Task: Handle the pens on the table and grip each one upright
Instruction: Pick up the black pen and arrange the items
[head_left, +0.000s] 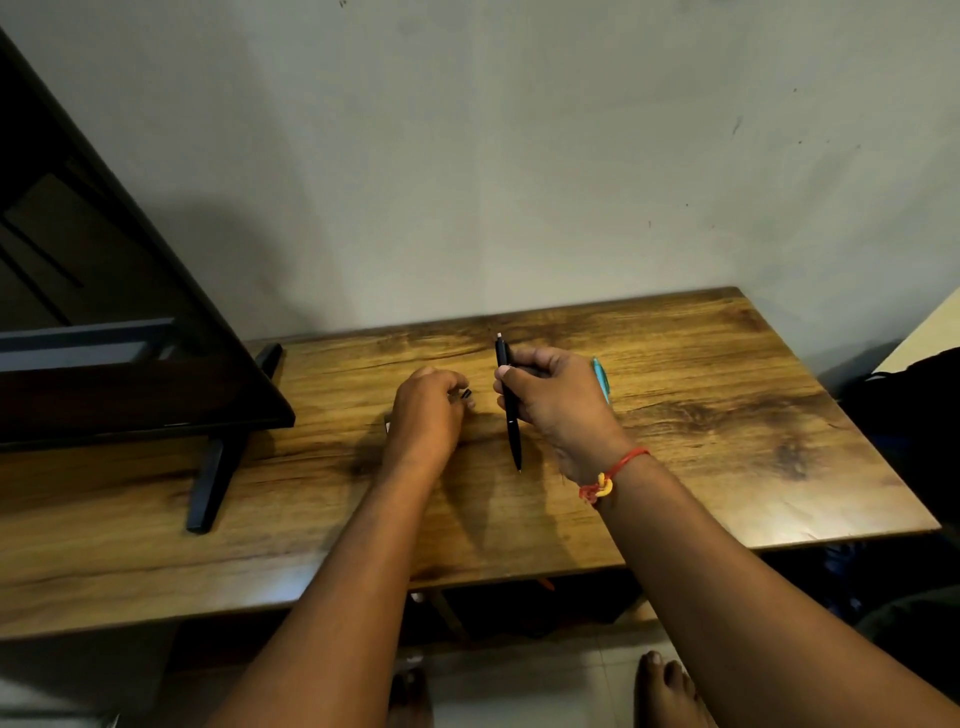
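Note:
My right hand (558, 402) grips a black pen (511, 421) around its upper half and holds it upright, tip down, close to the wooden table (727, 431). A light blue pen (602, 378) shows behind that hand, mostly hidden by it. My left hand (427, 415) is curled over a dark pen (466, 395) on the table, of which only a short end shows past the fingers. A small pale end sticks out at the wrist side of the hand.
A black television (104, 312) on two black feet (213, 483) stands on the left part of the table. The wall is right behind the table. The table's right edge drops off beside dark bags. My feet are on the floor below.

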